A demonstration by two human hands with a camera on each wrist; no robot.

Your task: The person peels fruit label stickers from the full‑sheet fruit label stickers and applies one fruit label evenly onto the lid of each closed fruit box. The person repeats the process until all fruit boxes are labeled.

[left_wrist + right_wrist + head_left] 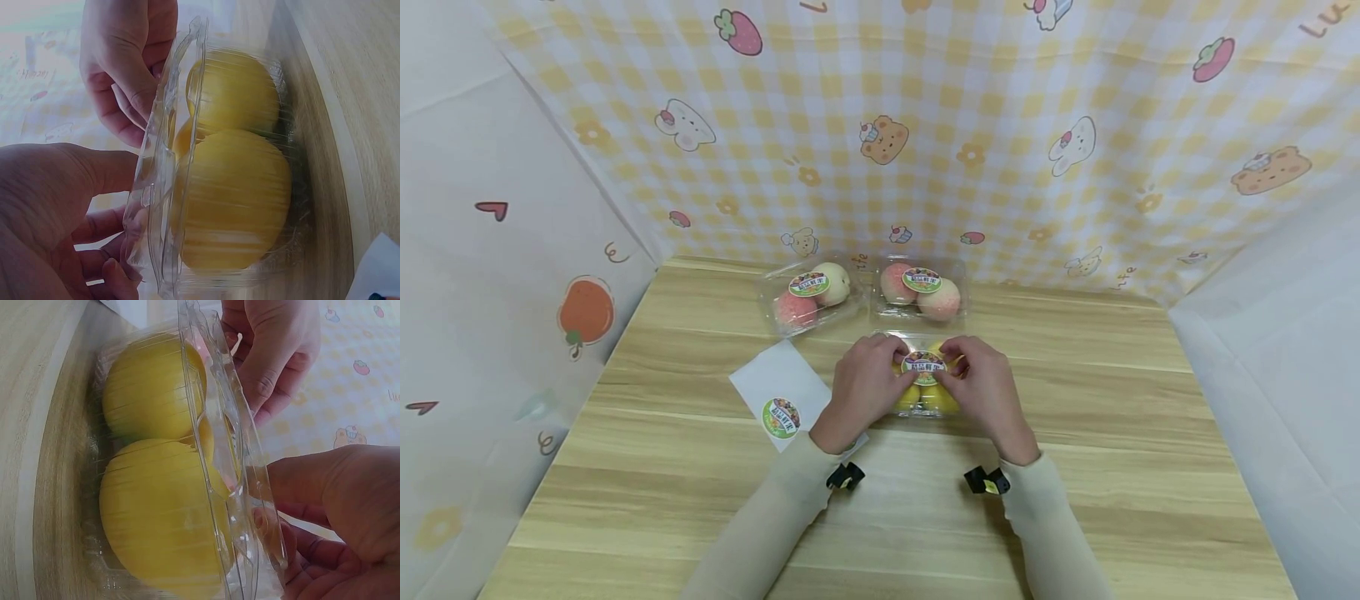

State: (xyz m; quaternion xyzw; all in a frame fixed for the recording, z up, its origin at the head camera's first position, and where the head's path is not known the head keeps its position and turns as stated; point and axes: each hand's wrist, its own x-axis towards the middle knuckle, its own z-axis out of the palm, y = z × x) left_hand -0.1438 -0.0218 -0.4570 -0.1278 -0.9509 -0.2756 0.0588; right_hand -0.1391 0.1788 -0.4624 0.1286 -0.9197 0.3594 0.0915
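A clear plastic clamshell box (886, 411) of yellow fruits (234, 197) sits on the table, its lid down. On top of the lid lies a round printed label (923, 367). My left hand (867, 377) touches the label's left side with the thumb, its other fingers loosely bent over the lid. From the right, my right hand (987, 382) presses with its thumb at the label's other edge, fingers also loosely bent. Inside, the yellow fruits (159, 509) show through the box walls in both wrist views; their exact kind is unclear.
Two more labelled clear boxes stand behind, one with a red and a pale fruit (832, 284), another with two pinkish peaches (939, 299). Left of my hands lies a white backing sheet (781, 369) with a round label (781, 418). A patterned cloth (925, 192) hangs behind the table.
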